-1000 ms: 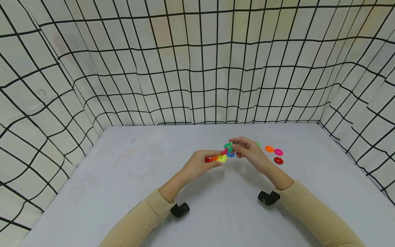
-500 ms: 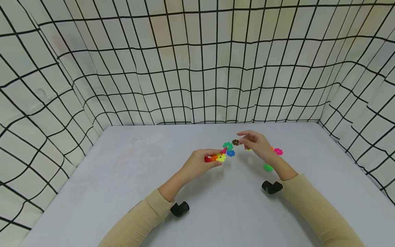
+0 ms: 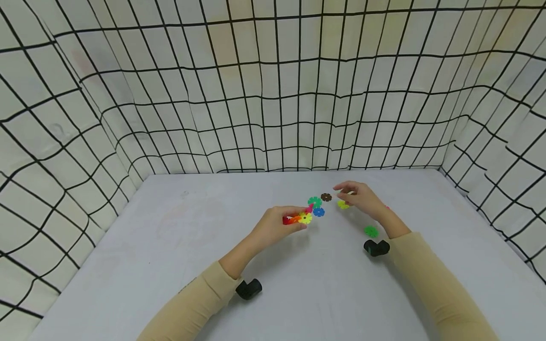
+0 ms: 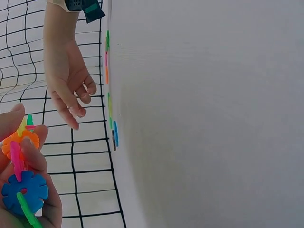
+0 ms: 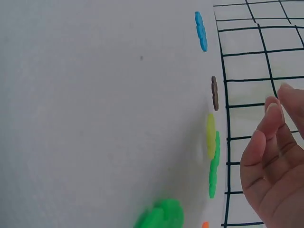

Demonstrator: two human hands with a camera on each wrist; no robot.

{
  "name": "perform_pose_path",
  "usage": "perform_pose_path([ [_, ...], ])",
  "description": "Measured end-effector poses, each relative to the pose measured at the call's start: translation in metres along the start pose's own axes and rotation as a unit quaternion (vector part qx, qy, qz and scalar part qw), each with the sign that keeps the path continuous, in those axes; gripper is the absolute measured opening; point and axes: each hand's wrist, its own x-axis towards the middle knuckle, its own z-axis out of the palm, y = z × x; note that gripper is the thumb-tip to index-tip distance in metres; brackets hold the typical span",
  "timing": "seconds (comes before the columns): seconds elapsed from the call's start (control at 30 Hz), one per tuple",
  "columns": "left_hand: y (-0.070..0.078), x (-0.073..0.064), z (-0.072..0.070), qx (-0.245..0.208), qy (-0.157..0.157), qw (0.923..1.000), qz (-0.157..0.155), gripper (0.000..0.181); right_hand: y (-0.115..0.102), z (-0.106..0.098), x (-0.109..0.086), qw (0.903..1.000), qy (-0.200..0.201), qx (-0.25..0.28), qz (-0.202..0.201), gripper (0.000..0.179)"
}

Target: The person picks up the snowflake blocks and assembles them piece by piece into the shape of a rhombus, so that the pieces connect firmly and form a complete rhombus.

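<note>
My left hand [image 3: 279,222] grips a chain of interlocking flower-shaped plastic discs above the white table. Red, orange, yellow and pink ones show in the head view, and a teal disc [image 3: 314,202] appears to be at the chain's far end. Near the left wrist camera, fingers curl around the chain by an orange disc [image 4: 20,142] and a blue disc [image 4: 24,192]. My right hand [image 3: 362,199] hovers over the loose discs, fingers loosely bent, nothing between them. Beneath its fingertips lies a yellow disc [image 3: 343,204]; left of it is a brown disc [image 3: 326,197].
A loose blue disc [image 3: 319,212] lies close to the chain's end. A green disc [image 3: 371,231] rests below the right wrist; the right hand partly hides other discs. Black grid netting [image 3: 298,113] over white sheeting stands behind the table [image 3: 170,227] and at both sides.
My right hand has moved right, from beside the teal disc to above the yellow one, uncovering the brown and green discs. The left hand keeps its grip, nearly still.
</note>
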Motion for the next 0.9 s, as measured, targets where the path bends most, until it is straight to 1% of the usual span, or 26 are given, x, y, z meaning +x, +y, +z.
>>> perform_pose_path([
  [0.07, 0.0, 0.0, 0.0, -0.001, 0.0, 1.0, 0.0, 0.041, 0.002, -0.002, 0.001, 0.9998, -0.005, -0.017, 0.009, 0.034],
  [0.17, 0.0, 0.0, 0.001, -0.001, 0.001, 1.0, 0.001, 0.041, 0.003, -0.004, 0.002, 0.9978, -0.013, -0.063, 0.017, 0.031],
  [0.27, 0.0, -0.001, 0.002, -0.001, -0.002, 1.0, 0.001, 0.041, 0.004, -0.007, 0.002, 0.9925, -0.02, -0.118, 0.023, 0.027],
  [0.37, 0.0, -0.001, 0.003, -0.004, -0.007, 1.0, 0.0, 0.042, 0.005, -0.01, 0.002, 0.9869, -0.029, -0.156, 0.03, 0.026],
  [0.5, 0.001, -0.001, 0.005, -0.012, -0.012, 0.9999, 0.001, 0.041, 0.009, -0.011, 0.003, 0.9839, -0.04, -0.167, 0.051, 0.03],
  [0.6, 0.001, -0.001, 0.006, -0.015, -0.014, 0.9998, 0.002, 0.041, 0.011, -0.012, 0.004, 0.9831, -0.046, -0.162, 0.071, 0.035],
  [0.7, 0.0, -0.001, 0.006, -0.016, -0.014, 0.9998, 0.003, 0.041, 0.012, -0.013, 0.005, 0.982, -0.045, -0.161, 0.087, 0.037],
  [0.9, 0.0, -0.001, 0.007, -0.019, -0.019, 0.9996, 0.003, 0.041, 0.011, -0.013, 0.007, 0.9781, -0.046, -0.179, 0.096, 0.038],
])
